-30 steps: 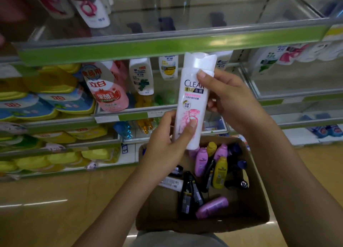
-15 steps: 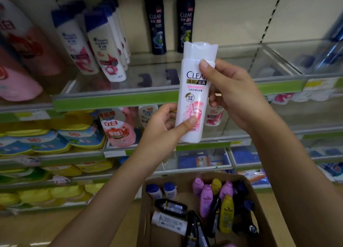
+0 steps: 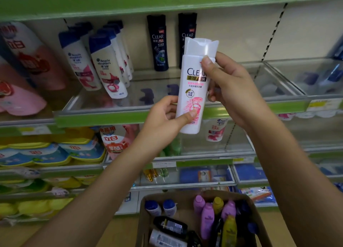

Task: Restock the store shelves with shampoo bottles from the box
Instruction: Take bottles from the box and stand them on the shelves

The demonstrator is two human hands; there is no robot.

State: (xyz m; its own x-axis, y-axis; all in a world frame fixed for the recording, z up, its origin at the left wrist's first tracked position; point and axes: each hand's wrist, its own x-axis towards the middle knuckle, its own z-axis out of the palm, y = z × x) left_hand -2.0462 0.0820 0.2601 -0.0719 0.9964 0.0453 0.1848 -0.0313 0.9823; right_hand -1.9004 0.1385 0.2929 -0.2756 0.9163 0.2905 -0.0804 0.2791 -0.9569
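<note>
Shampoo bottle [image 3: 193,90], white with a pink label, is held up in front of the shelf [image 3: 104,116], upright with its long axis near vertical and leaning a little to the right at the top. Its flip cap points up and its base points down toward the box [image 3: 143,219]; the printed front faces the camera. The left hand [image 3: 165,120] grips the lower part of this bottle, thumb pressed across the front near the base and fingers [image 3: 171,110] curled behind its left edge. The right hand [image 3: 230,90] grips the upper part, thumb laid on the front just under the cap and the fingers wrapped round the right side. Behind the bottle, on the shelf, stand two black bottles [image 3: 157,42], upright, and to the left of it a row of white bottles with blue caps [image 3: 107,66]. Below the bottle, the cardboard box holds purple, yellow, black and white bottles, some standing and some lying flat.
</note>
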